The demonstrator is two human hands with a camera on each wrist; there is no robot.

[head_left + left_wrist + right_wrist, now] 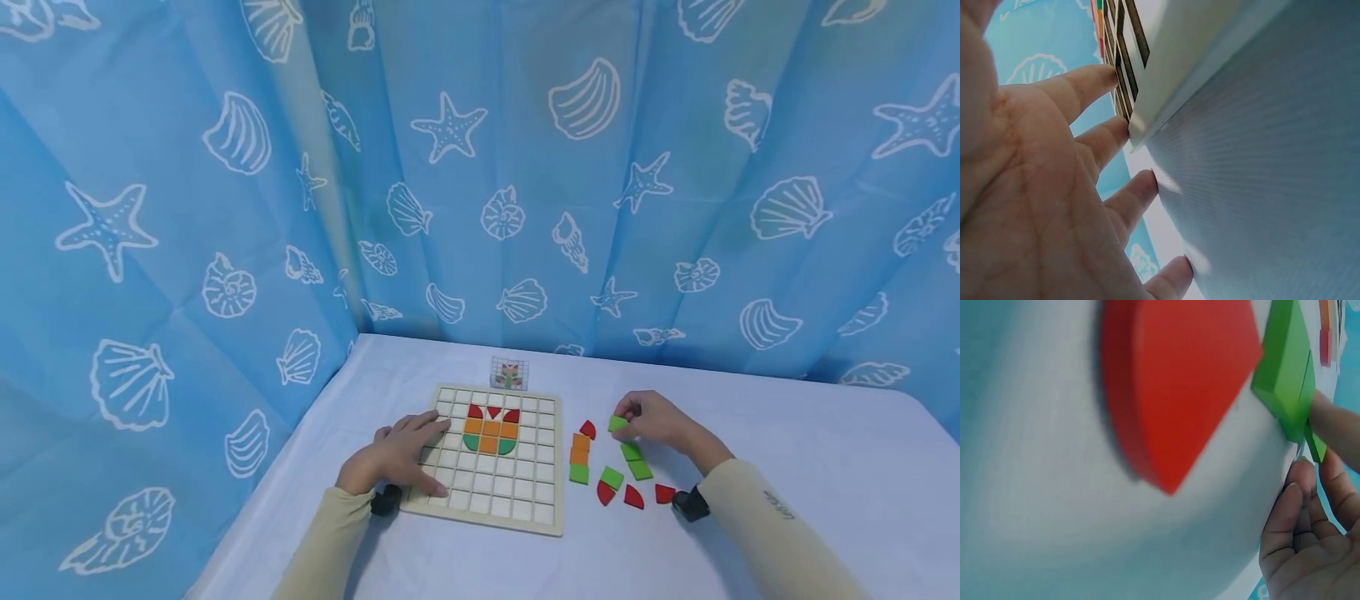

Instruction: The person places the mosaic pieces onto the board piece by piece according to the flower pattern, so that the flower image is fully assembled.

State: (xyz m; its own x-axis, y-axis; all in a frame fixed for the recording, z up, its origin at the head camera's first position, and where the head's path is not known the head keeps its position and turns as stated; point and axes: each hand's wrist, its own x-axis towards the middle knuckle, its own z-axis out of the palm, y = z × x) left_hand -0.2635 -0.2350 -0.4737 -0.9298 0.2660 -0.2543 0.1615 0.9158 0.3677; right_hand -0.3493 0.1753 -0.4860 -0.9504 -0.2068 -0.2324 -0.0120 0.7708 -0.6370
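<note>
A wooden grid board [480, 521] lies on the table, with red, orange and green tiles forming a tulip-like pattern [491, 429] in its upper middle. My left hand [401, 454] rests spread over the board's left edge; in the left wrist view some fingertips [1107, 75] touch the board and others the cloth. To the right of the board, my right hand [656, 421] pinches a light green square tile [618, 423] between thumb and fingers. The right wrist view shows that green tile [1316, 444] between the fingers, beyond other green tiles [1282, 356].
Loose tiles lie between board and right hand: orange squares [580, 450], green squares [636, 461] and red quarter-rounds [633, 497]. A small pattern card [509, 373] sits behind the board. White cloth covers the table; a blue shell-print curtain [480, 167] hangs behind.
</note>
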